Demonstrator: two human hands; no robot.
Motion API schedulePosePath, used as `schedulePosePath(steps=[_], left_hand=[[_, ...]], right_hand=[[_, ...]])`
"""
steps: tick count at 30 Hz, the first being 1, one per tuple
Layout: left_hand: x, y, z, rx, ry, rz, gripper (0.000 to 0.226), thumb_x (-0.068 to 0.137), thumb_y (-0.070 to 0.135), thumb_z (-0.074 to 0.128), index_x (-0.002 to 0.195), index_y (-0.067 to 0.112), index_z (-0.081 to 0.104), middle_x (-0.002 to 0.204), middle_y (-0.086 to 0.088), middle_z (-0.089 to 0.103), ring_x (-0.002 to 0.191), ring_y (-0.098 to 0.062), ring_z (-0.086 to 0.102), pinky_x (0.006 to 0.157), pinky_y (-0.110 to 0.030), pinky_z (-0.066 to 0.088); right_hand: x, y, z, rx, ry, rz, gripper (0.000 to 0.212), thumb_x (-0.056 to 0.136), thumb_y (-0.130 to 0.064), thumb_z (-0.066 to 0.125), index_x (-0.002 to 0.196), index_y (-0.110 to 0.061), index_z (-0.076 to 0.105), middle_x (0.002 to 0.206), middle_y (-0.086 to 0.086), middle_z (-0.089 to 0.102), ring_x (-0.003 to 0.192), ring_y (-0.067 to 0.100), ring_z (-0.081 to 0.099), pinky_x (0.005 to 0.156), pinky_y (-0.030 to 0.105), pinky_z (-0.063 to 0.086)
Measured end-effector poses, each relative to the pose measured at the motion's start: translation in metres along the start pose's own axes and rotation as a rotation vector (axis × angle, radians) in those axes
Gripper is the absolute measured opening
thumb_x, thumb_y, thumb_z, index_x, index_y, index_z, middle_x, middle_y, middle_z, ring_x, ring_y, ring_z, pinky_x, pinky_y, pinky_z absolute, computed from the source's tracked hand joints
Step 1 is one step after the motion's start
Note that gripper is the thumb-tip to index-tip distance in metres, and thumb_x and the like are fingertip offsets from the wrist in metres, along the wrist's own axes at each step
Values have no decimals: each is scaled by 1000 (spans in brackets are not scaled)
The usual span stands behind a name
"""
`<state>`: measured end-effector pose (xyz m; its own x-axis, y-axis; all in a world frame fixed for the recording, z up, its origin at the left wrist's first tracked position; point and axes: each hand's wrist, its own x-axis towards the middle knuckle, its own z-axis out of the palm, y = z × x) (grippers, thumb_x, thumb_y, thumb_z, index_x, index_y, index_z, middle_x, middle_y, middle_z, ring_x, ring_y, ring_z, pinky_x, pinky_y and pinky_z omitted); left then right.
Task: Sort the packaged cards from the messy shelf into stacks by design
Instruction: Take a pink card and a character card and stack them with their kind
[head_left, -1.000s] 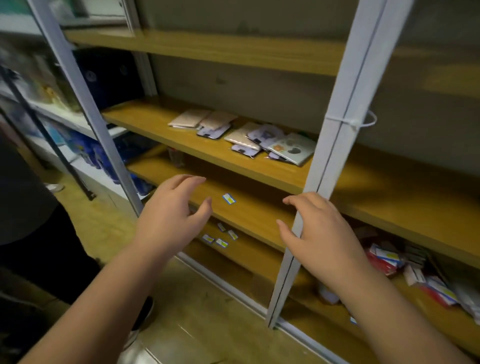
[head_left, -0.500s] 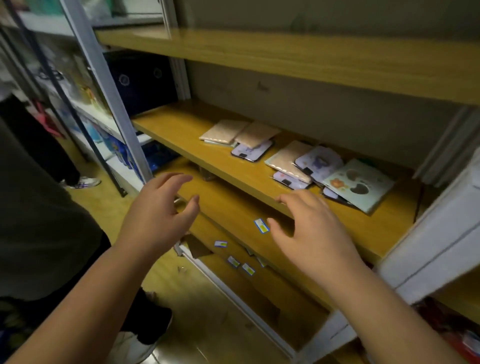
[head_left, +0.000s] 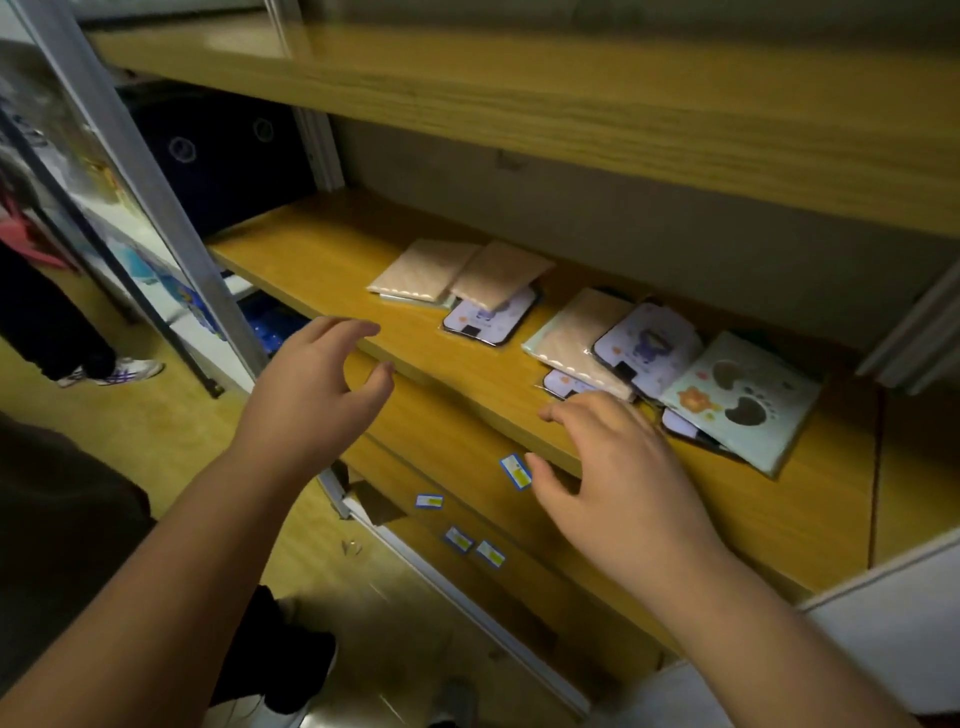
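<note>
Packaged cards lie scattered on a wooden shelf (head_left: 322, 260). Two beige packs (head_left: 421, 270) overlap at the left, with a lilac card (head_left: 491, 322) under them. To the right lie another beige pack (head_left: 576, 332), a lilac card with a purple figure (head_left: 649, 348) and a pale green card with paw shapes (head_left: 743, 400). My left hand (head_left: 311, 395) hovers open at the shelf's front edge, left of the cards. My right hand (head_left: 623, 467) is open too, fingertips just short of the right cluster, holding nothing.
A grey metal upright (head_left: 140, 171) stands left of the shelf. The board above (head_left: 571, 104) hangs low over the cards. Small blue-and-yellow labels (head_left: 514, 470) sit on the lower shelves' edges. Another person's legs and shoes (head_left: 111, 371) stand on the floor at left.
The view has come closer to the card shelf. Both hands have risen and reached forward toward it, the right one nearing the right cluster. Nothing has been picked up.
</note>
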<state>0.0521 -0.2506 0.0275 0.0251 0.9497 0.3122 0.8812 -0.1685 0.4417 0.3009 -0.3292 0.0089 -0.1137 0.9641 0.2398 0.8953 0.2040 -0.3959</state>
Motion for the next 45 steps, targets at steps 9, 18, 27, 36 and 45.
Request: schedulePosePath(steps=[9, 18, 27, 36, 45], left_hand=[[88, -39, 37, -76, -36, 48, 51, 95, 53, 54, 141, 29, 53, 137, 6, 55, 90, -17, 61, 72, -33, 43], [195, -64, 86, 188, -265, -26, 100, 79, 90, 28, 158, 29, 24, 156, -14, 40, 142, -37, 35, 112, -48, 34], [230, -51, 91, 163, -406, -47, 116, 68, 89, 57, 155, 18, 25, 147, -22, 42, 135, -41, 42, 107, -46, 39], [224, -76, 82, -837, -233, -251, 57, 87, 24, 78, 136, 17, 50, 107, 2, 64, 101, -24, 66, 82, -36, 55], [196, -78, 82, -1197, -253, -373, 8, 95, 25, 69, 98, 23, 63, 95, 1, 73, 82, -16, 70, 64, -30, 52]], right_hand=[[52, -12, 19, -103, 57, 110, 41, 93, -45, 56, 132, -31, 56, 124, -14, 53, 120, 7, 46, 102, 32, 44], [111, -41, 49, -171, 122, 238, 39, 93, -42, 58, 128, -25, 59, 119, -9, 57, 115, 12, 51, 96, 32, 44], [137, -55, 68, -229, 81, 372, 44, 94, -46, 52, 134, -25, 54, 121, -7, 55, 116, 14, 48, 100, 34, 44], [183, -58, 84, -335, -48, 559, 69, 91, -70, 37, 136, -18, 43, 126, 9, 58, 116, 28, 50, 99, 40, 42], [224, -55, 104, -458, -216, 692, 114, 80, -86, 34, 155, -3, 8, 151, 21, 35, 126, 38, 40, 99, 46, 34]])
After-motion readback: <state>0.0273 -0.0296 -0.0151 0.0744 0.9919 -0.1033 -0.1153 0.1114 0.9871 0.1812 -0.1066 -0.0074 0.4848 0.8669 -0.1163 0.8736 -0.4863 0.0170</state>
